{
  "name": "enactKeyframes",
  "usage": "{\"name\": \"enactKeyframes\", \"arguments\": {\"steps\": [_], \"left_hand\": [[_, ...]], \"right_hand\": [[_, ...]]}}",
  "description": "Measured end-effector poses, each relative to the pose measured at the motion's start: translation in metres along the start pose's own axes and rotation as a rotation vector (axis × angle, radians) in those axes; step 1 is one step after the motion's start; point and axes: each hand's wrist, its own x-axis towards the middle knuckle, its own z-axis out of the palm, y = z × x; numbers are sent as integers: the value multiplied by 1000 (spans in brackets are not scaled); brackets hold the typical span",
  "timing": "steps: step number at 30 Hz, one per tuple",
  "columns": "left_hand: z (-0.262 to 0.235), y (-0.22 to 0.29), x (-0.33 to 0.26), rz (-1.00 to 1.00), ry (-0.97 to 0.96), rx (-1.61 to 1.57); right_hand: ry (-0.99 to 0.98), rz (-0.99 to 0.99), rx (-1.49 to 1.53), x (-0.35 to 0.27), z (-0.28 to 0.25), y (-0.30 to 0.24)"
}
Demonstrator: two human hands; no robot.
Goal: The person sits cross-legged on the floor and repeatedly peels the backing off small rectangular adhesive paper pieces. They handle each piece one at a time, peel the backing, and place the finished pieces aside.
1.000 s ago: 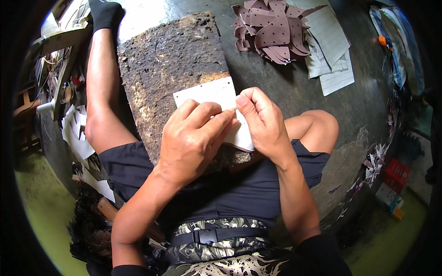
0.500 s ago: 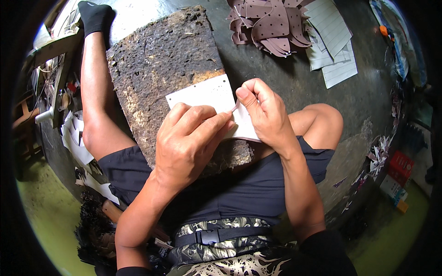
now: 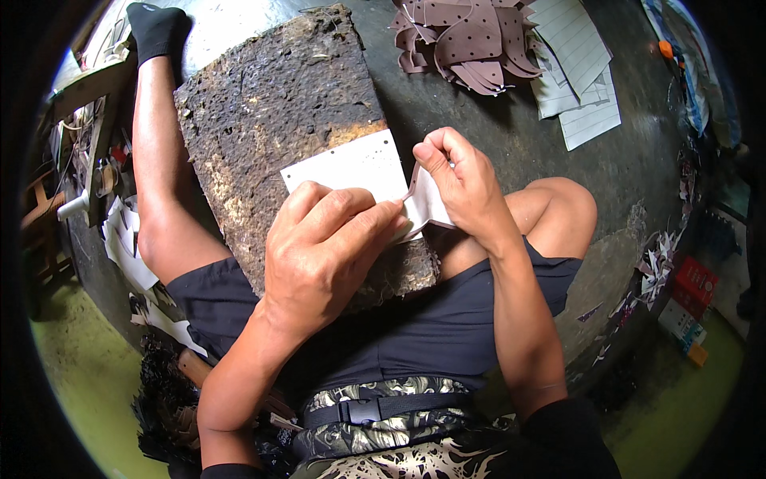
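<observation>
Fingers bent, the left hand holds a white sheet on a rough board. Beside the board's right edge, the right hand pinches the sheet's raised end.

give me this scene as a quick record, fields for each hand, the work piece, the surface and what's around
left hand: fingers on the white sheet, over the slab
right hand: gripping the sheet's right-hand part
work piece: white sheet with small dark dots near its far corners, its right-hand part bent upward between the hands
surface: rough, dark, pitted slab between the person's legs
beyond the slab, to the right: pile of brown dotted pieces beside lined sheets
far right: red box
</observation>
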Motion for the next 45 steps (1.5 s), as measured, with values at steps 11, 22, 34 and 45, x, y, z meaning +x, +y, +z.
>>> {"name": "enactKeyframes", "arguments": {"steps": [11,22,34,45], "left_hand": [[-3,-3,1,19,-28,-22],[-6,-7,1,30,-52,-30],[-6,-10,2,42,-43,-58],[-13,-2,4,170,-204,124]], "right_hand": [[-50,-40,-186,15,-11,17],[-48,0,-229,18,-16,26],[-12,68,-329,22,-21,42],[63,57,-389,21,-30,43]]}}
